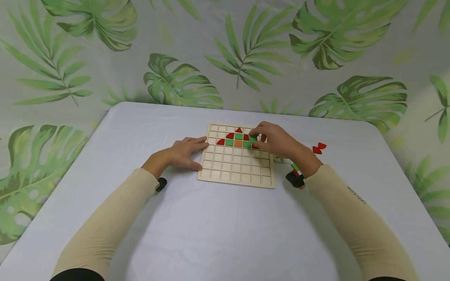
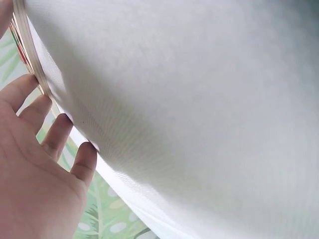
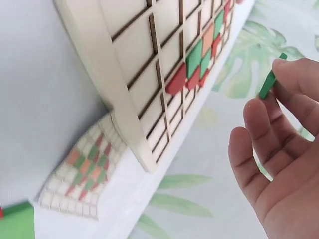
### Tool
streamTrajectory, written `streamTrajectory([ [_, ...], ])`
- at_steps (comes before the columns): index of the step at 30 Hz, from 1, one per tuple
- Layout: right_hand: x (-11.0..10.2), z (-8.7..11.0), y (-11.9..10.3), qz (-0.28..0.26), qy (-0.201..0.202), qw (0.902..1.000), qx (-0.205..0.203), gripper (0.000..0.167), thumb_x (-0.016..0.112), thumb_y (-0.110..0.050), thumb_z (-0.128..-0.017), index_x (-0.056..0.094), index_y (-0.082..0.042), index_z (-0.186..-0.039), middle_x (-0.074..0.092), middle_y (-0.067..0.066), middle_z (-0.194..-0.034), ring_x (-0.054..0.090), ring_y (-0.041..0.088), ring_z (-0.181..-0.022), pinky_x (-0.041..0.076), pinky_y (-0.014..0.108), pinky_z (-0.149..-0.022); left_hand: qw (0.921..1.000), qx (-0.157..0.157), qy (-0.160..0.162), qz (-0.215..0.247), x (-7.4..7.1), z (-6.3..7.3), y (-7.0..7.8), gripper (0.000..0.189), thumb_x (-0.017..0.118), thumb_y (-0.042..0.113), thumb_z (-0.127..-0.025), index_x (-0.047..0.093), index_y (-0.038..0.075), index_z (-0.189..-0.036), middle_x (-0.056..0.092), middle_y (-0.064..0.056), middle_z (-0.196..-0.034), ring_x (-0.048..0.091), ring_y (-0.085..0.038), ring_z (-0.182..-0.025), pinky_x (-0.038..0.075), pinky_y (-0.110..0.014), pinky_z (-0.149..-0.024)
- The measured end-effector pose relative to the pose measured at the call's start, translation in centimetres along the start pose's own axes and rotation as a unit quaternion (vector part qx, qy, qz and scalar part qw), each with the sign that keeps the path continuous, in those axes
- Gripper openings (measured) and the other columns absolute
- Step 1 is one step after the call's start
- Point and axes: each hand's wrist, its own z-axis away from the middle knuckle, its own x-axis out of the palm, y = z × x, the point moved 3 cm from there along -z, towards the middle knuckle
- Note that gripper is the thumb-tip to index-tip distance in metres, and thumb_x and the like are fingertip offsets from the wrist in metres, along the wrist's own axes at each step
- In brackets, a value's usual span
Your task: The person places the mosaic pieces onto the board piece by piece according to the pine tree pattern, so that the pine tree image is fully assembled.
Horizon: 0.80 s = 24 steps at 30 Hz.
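A wooden grid board (image 1: 226, 168) lies on the table, its far rows partly filled with red and green tiles around one orange tile (image 1: 238, 143). My left hand (image 1: 184, 152) touches the board's left edge with spread fingers; the left wrist view shows the fingertips (image 2: 30, 79) against that edge. Over the board's far right part, my right hand (image 1: 277, 138) pinches a thin green tile (image 3: 273, 76) between thumb and fingers. In the right wrist view the tile is raised off the grid. The hand partly hides the board's right side in the head view.
A printed pattern card (image 3: 89, 172) with a coloured grid design lies beside the board's right edge. Loose red pieces (image 1: 319, 148) lie farther right on the white-covered table (image 1: 211, 234). A green piece (image 3: 19, 221) lies near the card, partly hidden by the right arm.
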Motion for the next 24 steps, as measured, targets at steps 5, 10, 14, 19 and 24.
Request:
streamTrajectory([
  [5, 1.4, -1.0, 0.1, 0.002, -0.010, 0.9999, -0.002, 0.033, 0.067, -0.012, -0.093, 0.067, -0.005, -0.126, 0.064, 0.011, -0.114, 0.062, 0.025, -0.096, 0.051, 0.040, -0.085, 1.0000, -0.002, -0.004, 0.008, 0.0, 0.0, -0.2, 0.086, 0.072, 0.039, -0.085, 0.030, 0.019, -0.158, 0.013, -0.003, -0.169, 0.015, -0.034, -0.154, 0.018, -0.065, -0.117],
  [10, 2.6, -1.9, -0.2, 0.007, -0.015, 0.9998, -0.007, 0.031, 0.067, -0.013, -0.093, 0.068, -0.004, -0.122, 0.067, 0.011, -0.112, 0.061, 0.025, -0.093, 0.051, 0.038, -0.082, 1.0000, -0.005, -0.003, 0.007, 0.0, 0.0, -0.1, 0.086, 0.072, 0.039, -0.085, 0.030, 0.020, -0.157, 0.013, -0.003, -0.169, 0.015, -0.034, -0.155, 0.019, -0.064, -0.117],
  [14, 3.2, -2.3, -0.2, 0.001, -0.020, 0.9998, -0.001, 0.029, 0.067, -0.013, -0.091, 0.069, -0.005, -0.118, 0.068, 0.011, -0.113, 0.060, 0.024, -0.094, 0.051, 0.039, -0.085, 1.0000, -0.005, 0.001, 0.005, -0.1, 0.0, -0.1, 0.086, 0.072, 0.039, -0.085, 0.030, 0.021, -0.157, 0.013, -0.002, -0.169, 0.015, -0.034, -0.154, 0.019, -0.064, -0.117],
  [19, 4.4, -2.7, 0.0, 0.004, -0.036, 0.9992, 0.017, 0.026, 0.070, -0.018, -0.091, 0.069, -0.007, -0.115, 0.067, 0.009, -0.113, 0.059, 0.023, -0.097, 0.050, 0.040, -0.089, 0.9999, -0.008, 0.003, 0.011, -0.1, 0.0, -0.1, 0.085, 0.073, 0.038, -0.084, 0.032, 0.021, -0.157, 0.014, -0.002, -0.169, 0.016, -0.034, -0.154, 0.020, -0.064, -0.117],
  [24, 5.1, -3.0, -0.3, 0.017, -0.042, 0.9986, 0.027, 0.025, 0.070, -0.019, -0.091, 0.069, -0.008, -0.113, 0.068, 0.008, -0.114, 0.060, 0.022, -0.098, 0.051, 0.039, -0.091, 0.9998, -0.010, 0.004, 0.016, 0.1, 0.0, -0.2, 0.086, 0.073, 0.038, -0.084, 0.032, 0.021, -0.157, 0.014, -0.001, -0.169, 0.015, -0.033, -0.154, 0.020, -0.062, -0.118],
])
